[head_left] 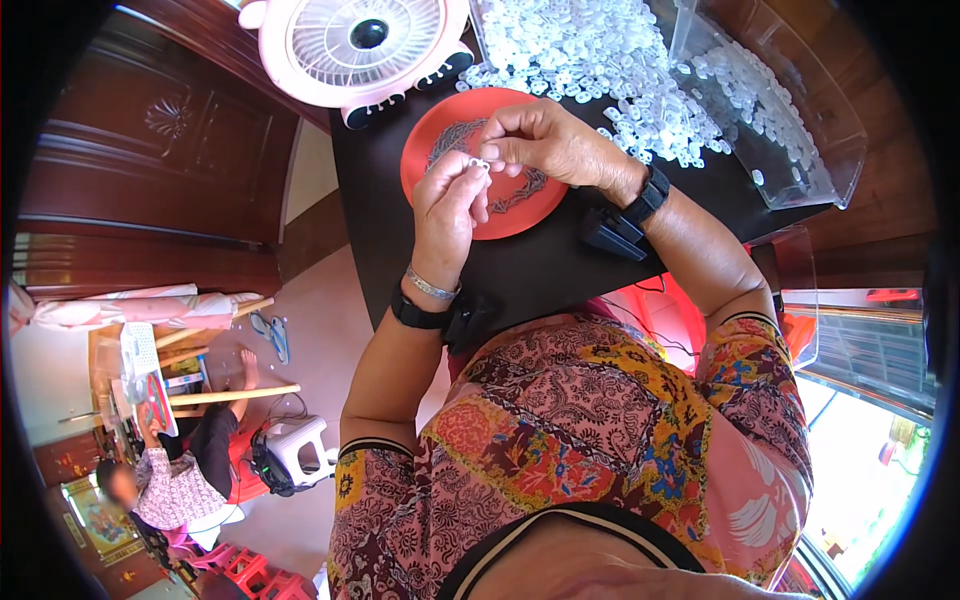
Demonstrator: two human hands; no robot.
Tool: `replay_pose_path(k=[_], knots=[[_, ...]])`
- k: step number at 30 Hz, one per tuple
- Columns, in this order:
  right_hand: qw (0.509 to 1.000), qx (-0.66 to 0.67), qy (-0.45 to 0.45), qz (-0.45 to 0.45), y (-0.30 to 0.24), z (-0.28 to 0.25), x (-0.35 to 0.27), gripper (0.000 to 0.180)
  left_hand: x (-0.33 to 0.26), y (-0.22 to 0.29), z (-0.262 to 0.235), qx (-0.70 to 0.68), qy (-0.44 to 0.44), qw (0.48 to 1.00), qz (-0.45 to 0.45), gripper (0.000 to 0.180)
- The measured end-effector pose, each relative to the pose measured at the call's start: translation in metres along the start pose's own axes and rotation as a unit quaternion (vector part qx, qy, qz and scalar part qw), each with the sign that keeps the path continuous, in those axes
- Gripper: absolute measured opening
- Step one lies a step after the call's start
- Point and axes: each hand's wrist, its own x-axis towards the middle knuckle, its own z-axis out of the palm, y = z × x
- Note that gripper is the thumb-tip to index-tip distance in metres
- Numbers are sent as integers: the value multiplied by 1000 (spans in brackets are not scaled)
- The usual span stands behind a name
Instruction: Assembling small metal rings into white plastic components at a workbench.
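Note:
Between the thumb and fingers of my left hand [450, 205] is a small white plastic piece [481, 164], held over a round red-orange plate [418, 150]. My right hand [545, 140] meets it there, thumb and forefinger pinched together; whatever they grip is too small to make out. Grey screws [520, 198] lie in a ring on the plate, partly hidden beneath both hands. Beyond my right hand spreads a heap of translucent white plastic pieces [580, 50], the nearest of them close to my right wrist.
A pink fan [365, 45] stands at the table's far left. At the right, a clear plastic bin [840, 150] lies with more white pieces in it. The black table [375, 240] ends near my body. Lower left, another person [185, 485] sits at a separate table.

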Motion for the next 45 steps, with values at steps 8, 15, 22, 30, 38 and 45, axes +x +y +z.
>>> replay_pose_path(k=[8, 15, 22, 30, 38, 45], knots=[[1000, -12, 13, -7, -5, -3, -1, 16, -1, 1, -1, 19, 8, 1000, -13, 20], [999, -36, -2, -33, -7, 2, -4, 16, 0, 1, 1, 23, 6, 1000, -17, 20], [990, -127, 0, -62, -12, 3, -5, 16, -2, -3, 1, 49, -8, 999, -8, 20], [980, -170, 2, -100, -6, 3, -3, 16, -4, -8, 5, 13, -5, 1000, -11, 18], [999, 3, 42, -26, -3, 2, -2, 17, -2, 1, 2, 18, 28, 999, -17, 19], [998, -34, 3, -45, 1, 5, -1, 18, -2, 2, 2, 24, 22, 999, -17, 19]])
